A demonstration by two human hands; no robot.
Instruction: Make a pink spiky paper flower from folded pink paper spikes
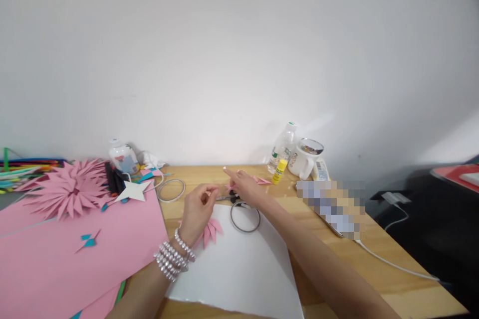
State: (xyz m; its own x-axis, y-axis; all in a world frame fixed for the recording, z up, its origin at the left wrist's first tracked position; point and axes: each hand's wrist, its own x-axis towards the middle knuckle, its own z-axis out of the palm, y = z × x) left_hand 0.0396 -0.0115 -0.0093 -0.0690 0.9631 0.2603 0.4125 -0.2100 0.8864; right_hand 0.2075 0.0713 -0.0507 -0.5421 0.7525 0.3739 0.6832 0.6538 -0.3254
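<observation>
Resting on the white sheet (239,269), a cluster of folded pink petals (211,232) lies just beside the left hand (196,212), whose fingers curl inward; whether they pinch anything cannot be told. The right hand (245,187) reaches beyond it with the index finger extended, above the scissors (229,197). A wire ring (245,217) overlaps the sheet's far edge. Farther off on the wooden table (374,254) stand a yellow glue stick (279,171), a mug (305,159) and a large pink paper flower (69,189).
</observation>
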